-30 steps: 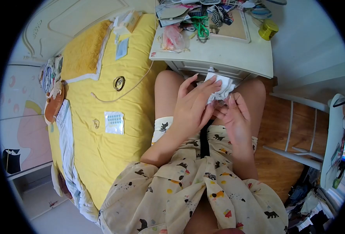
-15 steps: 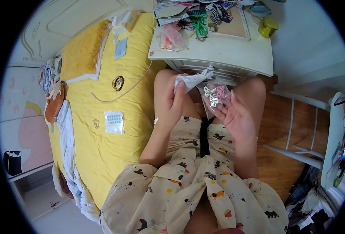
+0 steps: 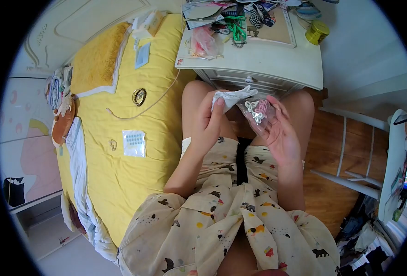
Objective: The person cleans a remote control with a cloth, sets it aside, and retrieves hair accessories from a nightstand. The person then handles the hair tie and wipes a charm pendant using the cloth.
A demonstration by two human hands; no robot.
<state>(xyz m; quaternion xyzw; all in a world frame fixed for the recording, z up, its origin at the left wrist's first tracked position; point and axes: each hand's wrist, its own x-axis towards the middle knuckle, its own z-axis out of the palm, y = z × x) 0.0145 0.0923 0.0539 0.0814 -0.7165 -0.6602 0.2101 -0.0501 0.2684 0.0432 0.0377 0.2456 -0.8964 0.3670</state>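
Between my knees, my left hand (image 3: 209, 120) pinches a crumpled white tissue (image 3: 233, 97), its loose end pointing right. Close beside it, my right hand (image 3: 281, 133) holds a clear plastic bag (image 3: 257, 112) from its right side, with the palm turned up and the fingers behind it. White and pink looped pieces show through the plastic. The tissue's free end lies just above the bag's upper edge; whether they touch I cannot tell.
A white nightstand (image 3: 254, 62) ahead bears a pink plastic bag (image 3: 203, 42), green cords and a yellow-green tin (image 3: 317, 32). On the yellow bed (image 3: 157, 133) at left lie a bangle (image 3: 139, 97), a cable, a blue packet (image 3: 142, 55) and a dotted sheet (image 3: 134, 143). A white chair (image 3: 350, 181) stands right.
The tissue has come off the clear bag, and my hands parted with one item each. Over the last half second my left hand moved slightly right, and the bag tilted and rose a little.
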